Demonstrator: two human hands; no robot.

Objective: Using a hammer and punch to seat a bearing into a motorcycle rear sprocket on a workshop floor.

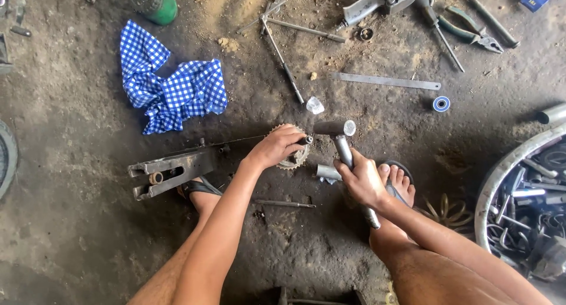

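My left hand (pixel 276 147) rests over a toothed metal sprocket (pixel 296 157) on the dirt floor, fingers curled around a small dark pin or punch (pixel 305 140) at its upper edge. My right hand (pixel 362 180) grips the grey handle of a hammer (pixel 337 131), whose dark cylindrical head lies just right of the punch. A short metal tube (pixel 326 172) lies under the hammer handle, between my hands. My feet in sandals sit on either side.
A metal frame piece (pixel 168 170) lies left of the sprocket. A blue checked cloth (pixel 171 87), a green can (pixel 158 4), rods, a flat metal strip (pixel 386 81), pliers (pixel 471 35), a blue bearing (pixel 441 103) lie beyond. A wheel rim (pixel 501 175) with scrap sits right.
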